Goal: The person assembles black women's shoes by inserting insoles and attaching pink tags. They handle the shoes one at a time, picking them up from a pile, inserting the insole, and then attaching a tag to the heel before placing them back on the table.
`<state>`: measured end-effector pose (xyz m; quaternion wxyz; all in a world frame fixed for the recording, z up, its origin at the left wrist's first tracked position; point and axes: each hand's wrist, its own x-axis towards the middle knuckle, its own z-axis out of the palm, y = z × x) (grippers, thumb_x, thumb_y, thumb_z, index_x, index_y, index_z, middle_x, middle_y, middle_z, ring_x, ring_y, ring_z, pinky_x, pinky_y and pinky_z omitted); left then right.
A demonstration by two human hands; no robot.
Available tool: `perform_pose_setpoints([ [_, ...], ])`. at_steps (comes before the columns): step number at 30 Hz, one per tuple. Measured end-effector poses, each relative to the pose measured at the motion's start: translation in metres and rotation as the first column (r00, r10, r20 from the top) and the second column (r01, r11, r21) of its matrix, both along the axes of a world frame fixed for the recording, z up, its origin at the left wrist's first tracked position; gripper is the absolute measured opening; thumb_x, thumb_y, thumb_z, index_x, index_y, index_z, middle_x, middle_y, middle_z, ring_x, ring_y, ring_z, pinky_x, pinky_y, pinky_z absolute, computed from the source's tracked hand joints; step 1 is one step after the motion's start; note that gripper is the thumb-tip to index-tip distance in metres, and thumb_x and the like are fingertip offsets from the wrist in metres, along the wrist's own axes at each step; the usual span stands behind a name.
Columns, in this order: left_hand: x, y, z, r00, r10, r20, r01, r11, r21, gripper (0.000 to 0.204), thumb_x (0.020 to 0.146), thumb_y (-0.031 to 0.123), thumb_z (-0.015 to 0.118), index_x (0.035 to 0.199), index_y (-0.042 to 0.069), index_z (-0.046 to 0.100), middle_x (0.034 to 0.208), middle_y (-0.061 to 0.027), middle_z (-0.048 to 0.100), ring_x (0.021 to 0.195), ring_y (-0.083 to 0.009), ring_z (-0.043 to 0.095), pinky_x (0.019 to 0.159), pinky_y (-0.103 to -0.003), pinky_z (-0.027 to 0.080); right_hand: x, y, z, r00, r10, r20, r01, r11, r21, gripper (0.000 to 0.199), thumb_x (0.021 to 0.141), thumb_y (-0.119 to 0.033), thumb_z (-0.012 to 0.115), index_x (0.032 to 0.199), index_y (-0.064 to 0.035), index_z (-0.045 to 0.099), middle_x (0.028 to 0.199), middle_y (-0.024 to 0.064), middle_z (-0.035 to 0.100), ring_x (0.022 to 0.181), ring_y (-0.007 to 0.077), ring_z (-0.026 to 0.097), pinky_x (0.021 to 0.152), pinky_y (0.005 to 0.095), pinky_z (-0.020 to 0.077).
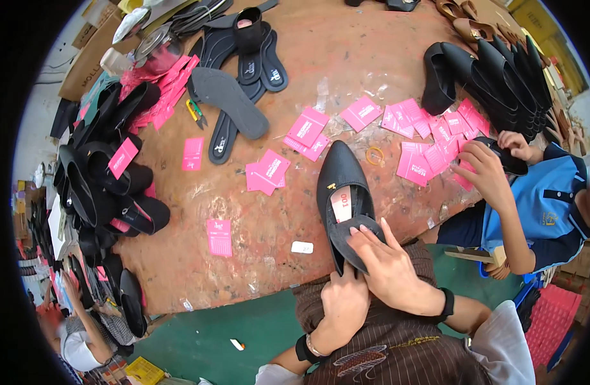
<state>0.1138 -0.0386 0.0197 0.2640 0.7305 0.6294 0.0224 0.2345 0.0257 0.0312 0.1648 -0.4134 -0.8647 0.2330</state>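
In front of me, at the table's near edge, a black pointed shoe [341, 168] lies with its toe away from me. A small gold ornament sits on its vamp, and a pale slip [340, 204] shows inside. My left hand [346, 303] is closed around the heel end, its fingertips partly hidden. My right hand [392, 273] grips a dark insole [357, 232] at the shoe's opening, thumb and fingers pressed on it. How far the insole reaches inside is hidden. A small white label [302, 248] lies on the table left of the shoe.
Pink cards [306, 126] are scattered over the brown table [179, 269]. Loose insoles [231, 102] and yellow-handled thread snips [195, 113] lie at the back left. Black shoes are piled at the left [83, 186] and back right [494, 83]. A co-worker in blue [545, 199] handles a shoe at right.
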Motion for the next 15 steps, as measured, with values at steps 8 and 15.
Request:
perform_pose_setpoints([
  [8, 0.001, 0.014, 0.019, 0.999, 0.031, -0.012, -0.030, 0.996, 0.082, 0.037, 0.077, 0.031, 0.076, 0.102, 0.004, 0.071, 0.111, -0.0160, 0.066, 0.073, -0.0321, 0.067, 0.061, -0.040, 0.055, -0.039, 0.064, -0.032, 0.990, -0.084, 0.114, 0.047, 0.954, 0.295, 0.022, 0.078, -0.006, 0.054, 0.095, 0.0056, 0.062, 0.089, 0.0172, 0.060, 0.093, 0.0282, 0.062, 0.116, 0.0447, 0.0286],
  [15, 0.001, 0.013, 0.014, 0.998, -0.026, -0.053, 0.032, 0.994, 0.106, 0.050, 0.077, 0.035, 0.076, 0.115, 0.003, 0.070, 0.124, -0.0227, 0.063, 0.069, -0.0311, 0.069, 0.059, -0.035, 0.056, -0.039, 0.070, -0.034, 0.947, -0.005, 0.321, -0.059, 0.980, 0.190, 0.041, 0.079, -0.007, 0.054, 0.116, 0.0106, 0.055, 0.102, 0.0168, 0.060, 0.104, 0.0294, 0.060, 0.116, 0.0458, 0.0282],
])
